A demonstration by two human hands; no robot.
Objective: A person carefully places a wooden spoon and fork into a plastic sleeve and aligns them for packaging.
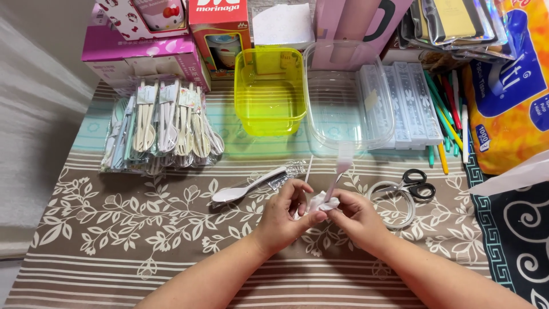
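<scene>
Both hands meet over the middle of the table [114, 252], which wears a brown leaf-patterned cloth. The left hand [283, 214] pinches the crumpled lower end of a clear wrapper [321, 203] between thumb and fingers, and the right hand [357, 216] closes on the same bunch from the other side; a pale utensil [342, 166] in its sleeve stands up and away from that grip, its top near the clear tub [343, 106]. By the look of it, the step in hand is working the wrapper at the utensil's end, whether on or off I cannot tell. The next move would call for a firm pinch on one side and a steady pull or twist on the other, without bending the thin stem. A wrapped white spoon [246, 189] lies just left of the hands, scissors [414, 186] just right, a yellow tub [269, 91] and bundled cutlery packs [160, 126] further back. The fingertips of both hands are buried in the crumpled film, so the exact hold is hidden. The utensil's working end is blurred against the tub rim, and its kind is hard to make out. Boxes at the far edge are cut off by the frame.
</scene>
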